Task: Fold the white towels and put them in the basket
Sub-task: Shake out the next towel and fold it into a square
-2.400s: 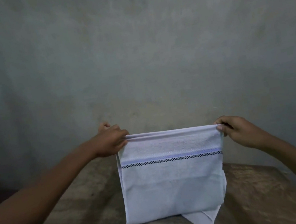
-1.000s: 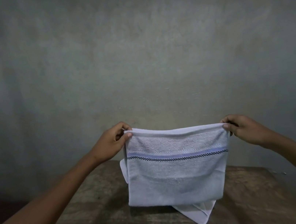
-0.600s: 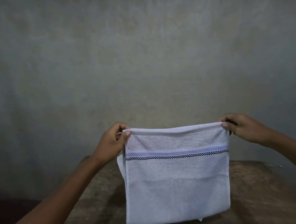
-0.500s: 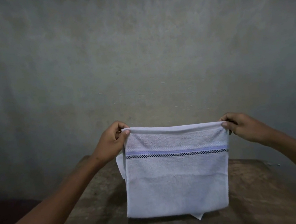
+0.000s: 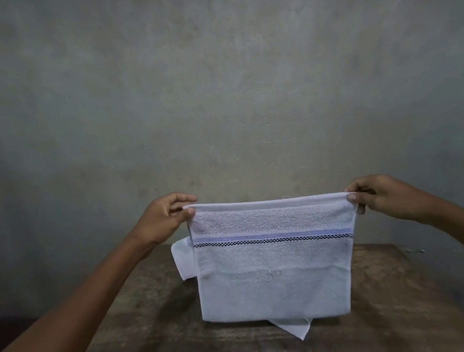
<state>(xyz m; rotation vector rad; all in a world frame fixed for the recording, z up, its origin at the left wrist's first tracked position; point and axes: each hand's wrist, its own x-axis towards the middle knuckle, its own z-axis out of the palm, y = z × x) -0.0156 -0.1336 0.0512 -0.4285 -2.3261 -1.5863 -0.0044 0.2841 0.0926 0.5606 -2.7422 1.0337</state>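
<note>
A white towel (image 5: 271, 266) is held up in front of a grey wall (image 5: 209, 73), above a worn wooden desk (image 5: 157, 331). Its top left corner is pinched between the thumb and fingers of the left hand (image 5: 165, 220), and its top right corner is pinched in the same way by the right hand (image 5: 378, 194), so that the top edge is stretched nearly level between the two hands. The towel is seen folded over (more than one layer shows), with a pale blue band and a thin dark checked line running across its upper part. A loose corner is seen sticking out at the left side, and another pointed corner hangs below the bottom edge, just over the desk surface. Whether that lowest corner touches the desk cannot be told.
</note>
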